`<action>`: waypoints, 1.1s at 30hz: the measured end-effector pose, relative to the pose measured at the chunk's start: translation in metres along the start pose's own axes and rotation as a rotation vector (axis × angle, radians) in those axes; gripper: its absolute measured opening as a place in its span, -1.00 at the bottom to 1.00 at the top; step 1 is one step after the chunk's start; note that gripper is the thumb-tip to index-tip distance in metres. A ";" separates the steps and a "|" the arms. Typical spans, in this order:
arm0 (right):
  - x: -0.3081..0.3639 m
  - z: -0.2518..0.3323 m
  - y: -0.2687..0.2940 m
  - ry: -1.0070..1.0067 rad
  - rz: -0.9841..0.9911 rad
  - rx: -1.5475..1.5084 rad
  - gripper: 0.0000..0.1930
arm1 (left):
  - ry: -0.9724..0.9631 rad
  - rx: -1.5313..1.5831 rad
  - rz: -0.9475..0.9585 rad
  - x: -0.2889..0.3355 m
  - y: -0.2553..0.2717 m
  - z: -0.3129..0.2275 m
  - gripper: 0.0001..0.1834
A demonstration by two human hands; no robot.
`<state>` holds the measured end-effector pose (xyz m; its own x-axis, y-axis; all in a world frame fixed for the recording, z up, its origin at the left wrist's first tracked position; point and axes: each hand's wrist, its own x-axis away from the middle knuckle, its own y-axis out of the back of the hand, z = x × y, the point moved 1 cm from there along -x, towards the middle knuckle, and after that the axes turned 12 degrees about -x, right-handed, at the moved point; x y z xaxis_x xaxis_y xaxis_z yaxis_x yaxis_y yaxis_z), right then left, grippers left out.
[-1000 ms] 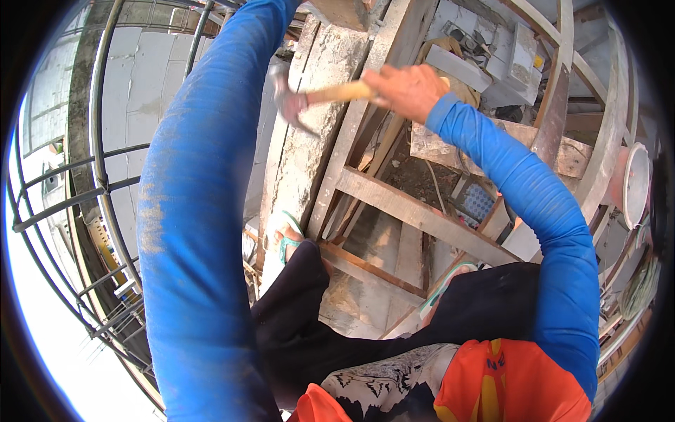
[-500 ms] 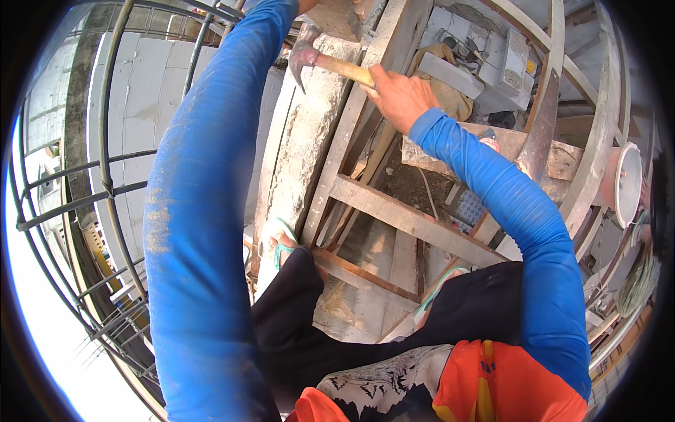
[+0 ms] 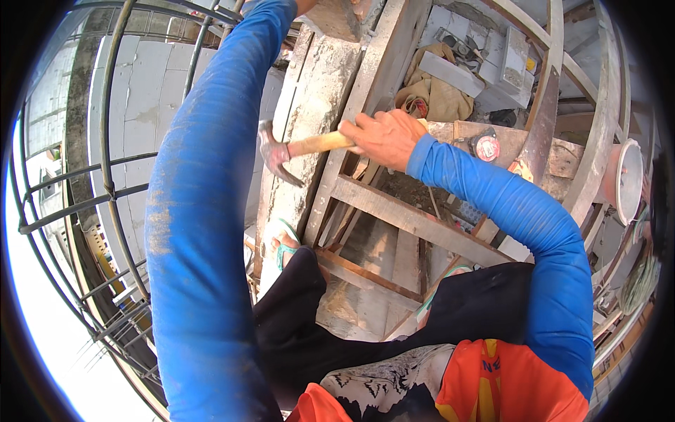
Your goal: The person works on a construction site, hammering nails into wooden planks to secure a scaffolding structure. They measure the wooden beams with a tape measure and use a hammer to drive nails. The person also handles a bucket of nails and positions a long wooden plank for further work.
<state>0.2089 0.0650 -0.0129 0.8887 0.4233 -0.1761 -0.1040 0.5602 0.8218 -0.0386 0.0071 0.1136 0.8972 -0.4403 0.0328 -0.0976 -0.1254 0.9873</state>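
Observation:
A claw hammer (image 3: pixel 316 144) with a worn wooden handle is gripped in my right hand (image 3: pixel 387 137), fingers closed round the handle. Its reddish-grey metal head lies over the rough concrete beam (image 3: pixel 316 91), claw pointing toward me; whether it touches the beam I cannot tell. My left arm reaches up to the far edge of the view beside the upright steel bars. Only a sliver of my left hand (image 3: pixel 305 5) shows there, and its fingers are out of sight.
Steel reinforcing bars (image 3: pixel 105 141) rise on the left before a pale block wall (image 3: pixel 140 105). A timber frame (image 3: pixel 415 218) spans an opening below me, with my sandalled feet at its sides. A tape-like red round item (image 3: pixel 485 146) rests on a plank; a bucket (image 3: pixel 622 183) hangs right.
My right hand has come nearer to me with the hammer, and the hammer head has swung down and left along the beam. My left arm has hardly moved.

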 end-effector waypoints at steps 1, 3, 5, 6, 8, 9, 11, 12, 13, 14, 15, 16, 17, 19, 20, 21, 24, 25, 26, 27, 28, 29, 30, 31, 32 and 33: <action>0.003 0.006 -0.003 0.154 0.076 0.057 -0.74 | -0.055 0.044 0.033 0.001 0.003 -0.003 0.08; -0.009 -0.013 0.004 0.290 0.020 0.085 -0.80 | 0.126 -0.142 -0.078 0.003 0.004 -0.002 0.05; -0.019 -0.080 0.032 -0.208 -0.045 0.107 -0.77 | 0.141 -0.143 -0.062 -0.001 -0.019 -0.007 0.05; -0.023 -0.105 0.050 -0.474 -0.080 0.000 -0.79 | 0.090 -0.095 -0.040 -0.005 -0.015 -0.005 0.06; -0.023 -0.082 0.032 -0.380 -0.145 0.058 -0.73 | -0.001 0.018 0.008 -0.008 -0.011 -0.002 0.08; -0.017 -0.060 0.026 -0.333 -0.167 0.090 -0.71 | 0.009 0.040 -0.006 -0.004 -0.014 0.000 0.09; 0.000 -0.029 0.014 -0.204 -0.071 -0.021 -0.68 | -0.006 0.057 -0.055 0.000 -0.006 -0.006 0.10; 0.001 -0.015 0.009 -0.076 -0.052 -0.009 -0.70 | 0.071 0.026 -0.015 -0.004 -0.007 -0.006 0.10; -0.003 -0.010 0.008 0.067 -0.038 0.038 -0.70 | 0.074 0.010 -0.017 -0.006 -0.009 -0.002 0.10; -0.008 -0.008 0.009 0.209 -0.023 0.086 -0.71 | 0.078 -0.007 -0.018 -0.006 -0.010 0.003 0.10; -0.021 -0.003 0.011 0.390 -0.023 0.126 -0.71 | 0.108 -0.048 -0.040 -0.002 0.001 0.017 0.10; -0.021 -0.040 0.015 0.246 0.042 0.091 -0.74 | 0.065 0.011 0.033 -0.009 -0.009 0.000 0.10; -0.029 -0.067 0.043 -0.136 0.025 0.062 -0.73 | 0.062 0.050 0.116 -0.002 -0.010 -0.007 0.11; -0.017 -0.113 0.041 -0.526 -0.113 -0.139 -0.71 | -0.013 0.061 0.142 -0.004 0.007 -0.021 0.11; -0.021 -0.093 0.039 -0.451 -0.173 -0.043 -0.69 | -0.046 0.032 0.123 -0.003 0.015 -0.009 0.11; -0.016 -0.068 0.040 -0.380 -0.211 0.062 -0.67 | -0.073 0.026 0.114 0.002 0.013 0.003 0.11; 0.012 -0.032 0.040 -0.324 -0.045 0.025 -0.65 | 0.151 -0.118 -0.064 -0.002 -0.009 -0.003 0.18; 0.022 -0.025 0.042 -0.278 0.024 0.021 -0.65 | 0.163 -0.112 -0.106 0.001 -0.009 -0.008 0.20; 0.033 -0.016 0.044 -0.248 0.078 0.009 -0.66 | 0.136 -0.075 -0.112 0.004 -0.011 -0.014 0.16; 0.035 0.001 0.049 -0.178 0.119 -0.009 -0.67 | 0.133 -0.064 -0.143 0.015 0.003 -0.012 0.13; 0.052 0.014 0.056 -0.249 0.184 -0.021 -0.68 | 0.086 -0.008 -0.145 0.016 -0.003 -0.025 0.10; 0.066 0.031 0.065 -0.280 0.243 -0.037 -0.69 | 0.067 0.027 -0.168 0.017 -0.003 -0.025 0.07; 0.075 0.052 0.078 -0.272 0.279 -0.087 -0.68 | 0.120 -0.088 -0.031 0.004 -0.026 0.004 0.53; 0.090 0.068 0.098 -0.290 0.312 -0.133 -0.67 | 0.133 -0.014 -0.128 0.009 -0.039 0.007 0.40; 0.100 0.082 0.114 -0.327 0.372 -0.165 -0.66 | 0.150 0.007 -0.127 0.009 -0.049 0.015 0.40; 0.111 0.097 0.128 -0.374 0.431 -0.193 -0.65 | 0.161 0.034 -0.124 0.006 -0.051 0.018 0.40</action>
<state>0.3370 0.1145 0.1247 0.8416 0.3816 0.3823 -0.5380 0.5281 0.6571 -0.0362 -0.0053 0.0605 0.9604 -0.2717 -0.0616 0.0059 -0.2011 0.9796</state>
